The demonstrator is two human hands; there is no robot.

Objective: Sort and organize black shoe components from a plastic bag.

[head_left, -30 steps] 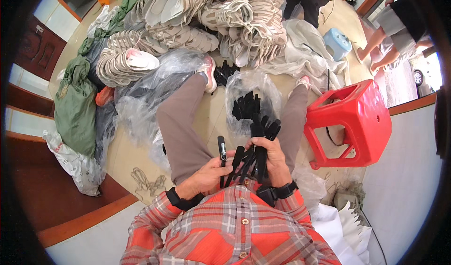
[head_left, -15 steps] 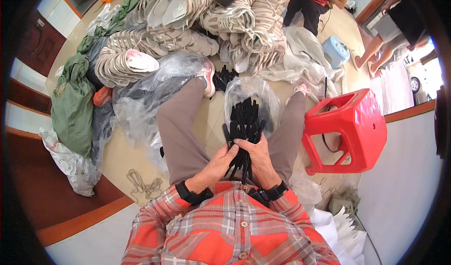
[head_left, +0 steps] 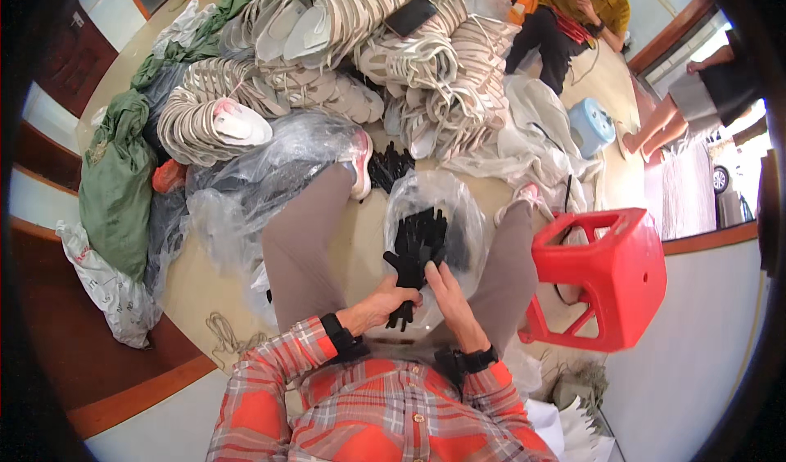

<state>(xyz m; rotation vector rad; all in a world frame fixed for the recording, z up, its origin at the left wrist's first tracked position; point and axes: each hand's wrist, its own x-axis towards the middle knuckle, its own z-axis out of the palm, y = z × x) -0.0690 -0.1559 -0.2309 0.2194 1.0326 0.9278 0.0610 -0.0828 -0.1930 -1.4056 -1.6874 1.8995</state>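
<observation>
A bundle of narrow black strips (head_left: 419,237), fanned out at its far end, is gripped near its base by my left hand (head_left: 388,300), fingers closed around it. My right hand (head_left: 453,302) lies along the bundle's right side with fingers stretched out; its fingertips are at or touching the strips. Under the bundle, between my legs, is a clear plastic bag (head_left: 468,216) with dark contents showing through. More black strips (head_left: 391,166) lie on the floor beyond the bag.
Stacks of beige shoe uppers (head_left: 336,32) rise ahead, with a dark phone (head_left: 411,16) on top. A red stool (head_left: 610,286) stands at my right, a blue stool (head_left: 591,126) farther off. Green sacks (head_left: 117,192) lie left. A seated person (head_left: 565,28) and a standing person (head_left: 688,94) are beyond.
The bundle has tilted and its strips have bunched closer together. My right hand has let go and straightened its fingers beside it. My left hand keeps hold.
</observation>
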